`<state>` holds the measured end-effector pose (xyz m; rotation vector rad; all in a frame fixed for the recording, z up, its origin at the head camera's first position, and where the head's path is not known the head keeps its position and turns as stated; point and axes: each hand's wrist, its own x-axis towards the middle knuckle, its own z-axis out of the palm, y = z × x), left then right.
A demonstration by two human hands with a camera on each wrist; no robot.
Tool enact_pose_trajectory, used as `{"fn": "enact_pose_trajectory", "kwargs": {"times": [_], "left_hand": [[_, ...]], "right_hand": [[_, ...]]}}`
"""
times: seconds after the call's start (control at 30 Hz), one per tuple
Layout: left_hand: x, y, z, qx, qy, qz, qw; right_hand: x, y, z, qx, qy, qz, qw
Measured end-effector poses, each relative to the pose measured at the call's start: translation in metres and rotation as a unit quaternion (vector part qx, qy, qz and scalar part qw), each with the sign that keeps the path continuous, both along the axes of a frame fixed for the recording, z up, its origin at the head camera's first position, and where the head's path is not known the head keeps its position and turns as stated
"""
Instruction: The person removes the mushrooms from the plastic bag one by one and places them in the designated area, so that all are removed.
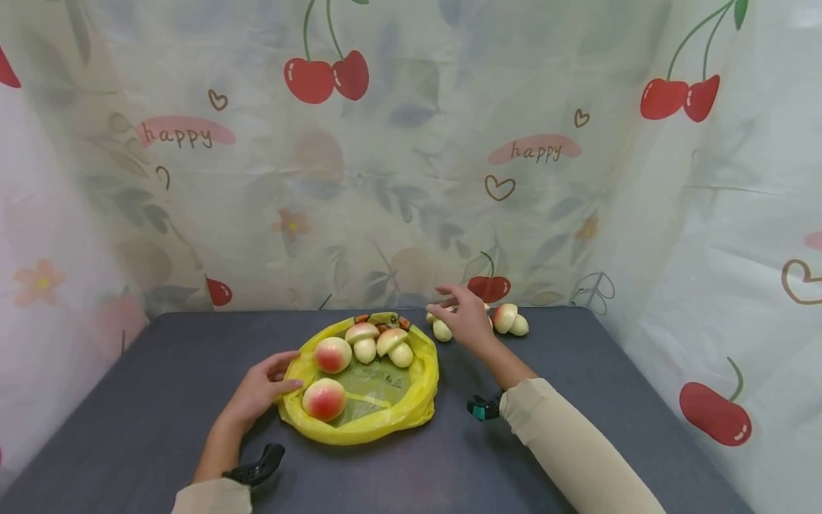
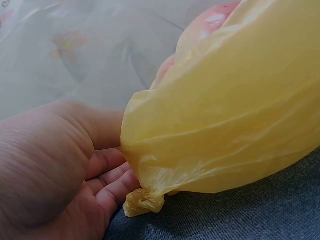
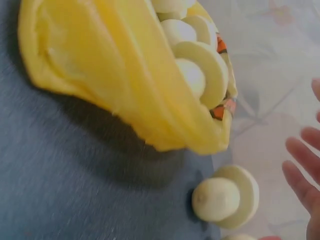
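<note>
From my remote seat: wide-mouthed yellow thin-plastic bag (image 1: 385, 421) sits mid-scene on the dark blue-grey table (image 1: 128, 400), knotted end (image 2: 144, 202) at its left side. Inside: two cream mushroom-shaped pieces with pink-tinged caps (image 1: 394, 348) at the far side, plus two round cream-and-pink pieces (image 1: 324, 400) to the left, maybe caps seen from above. Left hand (image 1: 260, 391) touches the bag's left wall, thumb and fingers apart; some fingertips hide behind the film, so I can't tell how firmly they press. Right hand (image 1: 469, 320) hovers over the loose mushrooms at the table's far edge, right of the bag, thumb and fingers apart, nothing between them. Nearest is a loose cream mushroom (image 3: 220, 200), just beside the bag; another loose mushroom (image 1: 510, 320) lies farther right, and the hand partly hides more. My judgement: the step is a pick. I'd come down square over one piece, pinch cap or stem with fingertips, avoid nudging its neighbours, lift clear of the rim, and steady the left wall lightly so the soft film doesn't fold in.
</note>
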<state>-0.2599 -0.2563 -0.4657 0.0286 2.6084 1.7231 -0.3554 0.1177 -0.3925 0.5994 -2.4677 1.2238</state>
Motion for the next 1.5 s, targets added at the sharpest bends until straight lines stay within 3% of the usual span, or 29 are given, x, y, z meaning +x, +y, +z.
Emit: {"fn": "enact_pose_trajectory", "kwargs": {"times": [0.2,0.43,0.73,0.97,1.2,1.5], "left_hand": [[-0.001,0.0,0.001,0.0,0.001,-0.001,1.0],[-0.003,-0.001,0.001,0.003,0.001,0.002,1.0],[-0.003,0.001,0.0,-0.004,-0.003,0.003,1.0],[-0.001,0.001,0.002,0.0,-0.003,0.003,1.0],[0.001,0.001,0.003,-0.001,-0.008,0.007,0.9999],[0.0,0.002,0.001,0.0,-0.01,0.007,0.9999]], "right_hand": [[-0.004,-0.021,0.006,0.066,-0.025,0.051,0.996],[-0.01,-0.042,0.004,0.096,-0.047,0.097,0.99],[-0.007,-0.055,-0.006,0.162,-0.103,0.153,0.969],[-0.005,-0.059,-0.008,0.238,-0.09,0.162,0.953],[-0.008,-0.062,-0.011,0.312,-0.095,0.165,0.931],[-0.01,-0.065,-0.015,0.34,-0.121,0.152,0.92]]}}
